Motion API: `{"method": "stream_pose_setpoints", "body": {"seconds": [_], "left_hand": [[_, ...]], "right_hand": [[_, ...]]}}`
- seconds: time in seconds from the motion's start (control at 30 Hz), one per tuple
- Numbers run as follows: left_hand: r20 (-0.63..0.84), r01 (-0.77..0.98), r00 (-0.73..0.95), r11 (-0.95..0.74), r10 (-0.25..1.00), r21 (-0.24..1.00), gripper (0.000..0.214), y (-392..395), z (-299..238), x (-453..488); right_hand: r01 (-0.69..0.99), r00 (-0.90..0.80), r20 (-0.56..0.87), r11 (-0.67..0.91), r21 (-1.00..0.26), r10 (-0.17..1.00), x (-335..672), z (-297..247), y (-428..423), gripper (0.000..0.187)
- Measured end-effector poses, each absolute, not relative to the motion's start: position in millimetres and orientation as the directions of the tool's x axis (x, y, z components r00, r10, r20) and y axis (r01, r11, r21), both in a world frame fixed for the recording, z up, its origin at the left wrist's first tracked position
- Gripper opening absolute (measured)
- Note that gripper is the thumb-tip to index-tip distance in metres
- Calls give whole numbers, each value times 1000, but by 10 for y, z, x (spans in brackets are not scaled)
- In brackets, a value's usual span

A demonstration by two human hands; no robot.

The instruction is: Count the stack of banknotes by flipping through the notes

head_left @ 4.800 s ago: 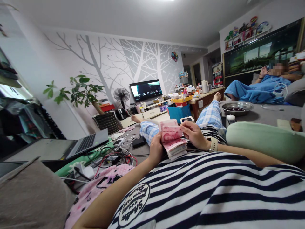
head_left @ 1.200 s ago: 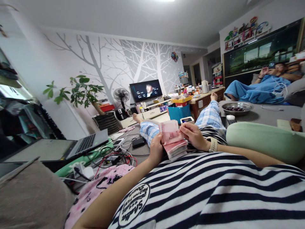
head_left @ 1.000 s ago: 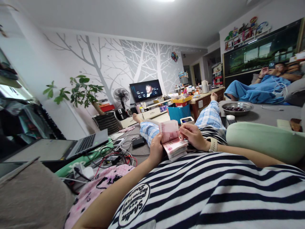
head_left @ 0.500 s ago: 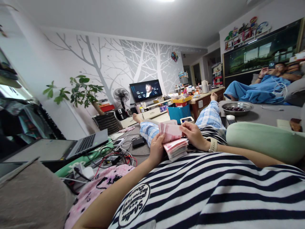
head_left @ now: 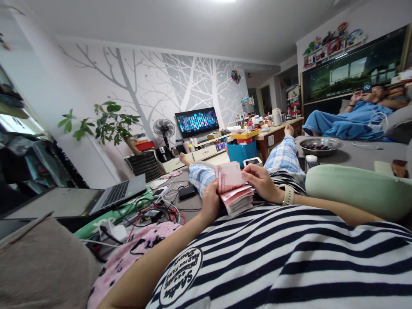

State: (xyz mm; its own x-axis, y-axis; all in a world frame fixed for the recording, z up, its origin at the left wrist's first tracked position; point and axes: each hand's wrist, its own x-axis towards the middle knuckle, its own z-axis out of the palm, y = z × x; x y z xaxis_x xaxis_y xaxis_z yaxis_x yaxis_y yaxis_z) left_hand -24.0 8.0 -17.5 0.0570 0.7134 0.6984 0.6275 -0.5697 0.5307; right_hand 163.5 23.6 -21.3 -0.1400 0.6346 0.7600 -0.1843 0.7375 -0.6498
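A thick wad of pinkish-red banknotes is folded over in front of my striped shirt. My left hand is closed around its left side, thumb on top, with the upper notes standing up in a slight fan. At the right edge of these upright notes, my right hand pinches the corner of a banknote between thumb and fingers. A pale watch sits on my right wrist. The lower ends of the notes spread in layers towards my belly; the left fingers behind the wad are hidden.
On my left lie an open laptop, tangled cables and a black box. To the right are a green cushion and a metal bowl of dark round fruit. Another person under a blue blanket holds up a phone.
The upright notes have shifted: the one stretched towards my right hand now stands more upright, in line with the others. Both hands stay nearly in place. The TV picture differs.
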Motion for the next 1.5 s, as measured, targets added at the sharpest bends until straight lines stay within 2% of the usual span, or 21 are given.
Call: {"method": "stream_pose_setpoints", "body": {"seconds": [0.57, 0.77, 1.2, 1.5], "left_hand": [[708, 649, 73, -572, 702, 501, 26, 122, -190, -271], [701, 609, 58, -581, 711, 539, 25, 76, -157, -239], [709, 641, 72, -577, 702, 506, 28, 58, -142, -242], [618, 434, -79, -532, 782, 727, 29, -39, -42, -112]], "right_hand": [[-187, -122, 769, 746, -639, 627, 1645, -219, 252, 21], [-164, -124, 749, 731, -663, 651, 1644, -189, 206, 27], [-267, -163, 739, 692, -671, 653, 1637, -199, 195, 28], [-231, -229, 719, 681, -695, 656, 1635, -237, 226, 37]]}}
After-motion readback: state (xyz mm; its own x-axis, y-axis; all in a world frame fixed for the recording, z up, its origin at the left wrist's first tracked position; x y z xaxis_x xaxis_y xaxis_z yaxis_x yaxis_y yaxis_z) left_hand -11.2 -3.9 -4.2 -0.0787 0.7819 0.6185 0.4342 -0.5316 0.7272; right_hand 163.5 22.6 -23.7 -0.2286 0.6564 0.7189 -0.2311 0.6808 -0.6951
